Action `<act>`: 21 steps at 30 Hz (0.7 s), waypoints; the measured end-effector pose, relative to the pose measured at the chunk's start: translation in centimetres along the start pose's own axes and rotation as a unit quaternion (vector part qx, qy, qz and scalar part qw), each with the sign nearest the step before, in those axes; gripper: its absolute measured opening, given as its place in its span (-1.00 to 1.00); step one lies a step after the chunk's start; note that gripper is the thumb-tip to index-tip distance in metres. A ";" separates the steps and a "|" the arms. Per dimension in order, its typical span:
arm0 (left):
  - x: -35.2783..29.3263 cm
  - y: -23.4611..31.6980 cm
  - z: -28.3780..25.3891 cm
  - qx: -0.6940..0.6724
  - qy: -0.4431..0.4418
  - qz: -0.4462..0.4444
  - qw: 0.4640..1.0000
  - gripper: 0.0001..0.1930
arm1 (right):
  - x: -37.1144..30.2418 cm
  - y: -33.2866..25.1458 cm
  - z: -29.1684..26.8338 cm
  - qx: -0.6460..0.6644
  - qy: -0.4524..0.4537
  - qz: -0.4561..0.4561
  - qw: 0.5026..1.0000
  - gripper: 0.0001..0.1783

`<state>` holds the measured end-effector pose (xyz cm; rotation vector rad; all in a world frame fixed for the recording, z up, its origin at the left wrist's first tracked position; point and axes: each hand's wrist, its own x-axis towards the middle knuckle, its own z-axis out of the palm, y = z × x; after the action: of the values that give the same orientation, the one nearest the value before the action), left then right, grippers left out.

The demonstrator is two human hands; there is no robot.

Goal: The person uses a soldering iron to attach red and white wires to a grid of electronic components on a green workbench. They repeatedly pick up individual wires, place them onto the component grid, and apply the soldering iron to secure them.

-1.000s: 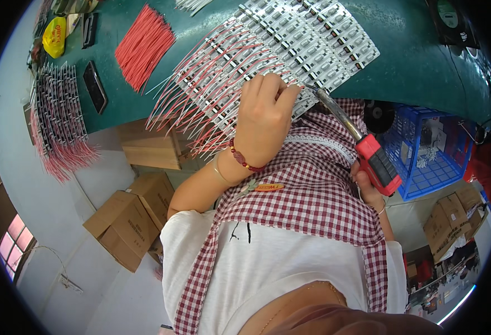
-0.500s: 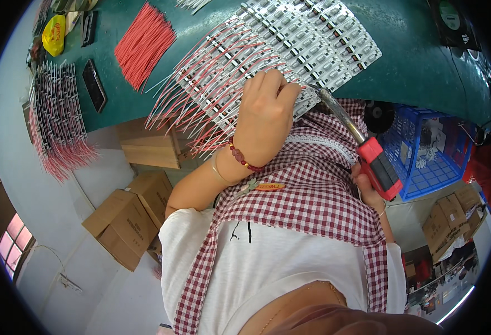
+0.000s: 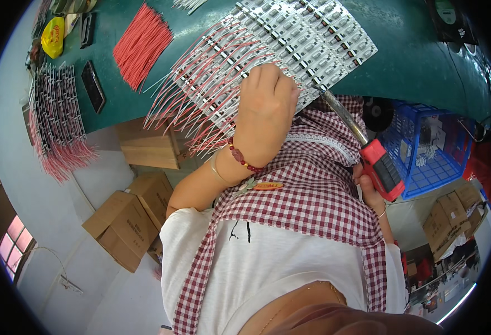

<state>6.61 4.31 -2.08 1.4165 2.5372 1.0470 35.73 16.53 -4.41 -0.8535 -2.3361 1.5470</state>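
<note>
My left hand bends over the near edge of a panel of pale parts, its fingers curled together. What its fingertips pinch is hidden behind the hand. Red and white wires fan out from the panel's left half, and some pass by that hand. My right hand is closed round the red and black handle of a soldering iron. Its metal shaft points up and left, with the tip at the panel's near right edge, close to my left fingers.
On the green table lie a bundle of red wires, a phone and a yellow packet. Wired panels hang over its left edge. A blue crate stands right, and cardboard boxes are below left.
The panel has shifted slightly left and up. My left hand has moved a little with it, and the iron's tip sits slightly further right along the panel edge.
</note>
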 end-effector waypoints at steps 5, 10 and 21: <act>0.3 0.2 0.2 0.028 -0.004 0.008 1.000 -0.87 | -0.6 1.1 0.1 -0.034 -0.006 -0.016 0.999 -0.80; 0.7 0.5 -0.1 0.030 -0.035 -0.002 0.999 -0.88 | -0.2 1.0 0.4 -0.062 0.005 -0.074 0.995 -0.82; 1.1 0.3 -0.1 0.055 -0.060 -0.010 0.997 -0.90 | -0.4 1.0 0.3 -0.046 -0.004 -0.027 0.999 -0.79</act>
<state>6.18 5.24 -1.57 1.4290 2.5530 0.8050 36.23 16.37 -5.40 -0.7973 -2.4326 1.4335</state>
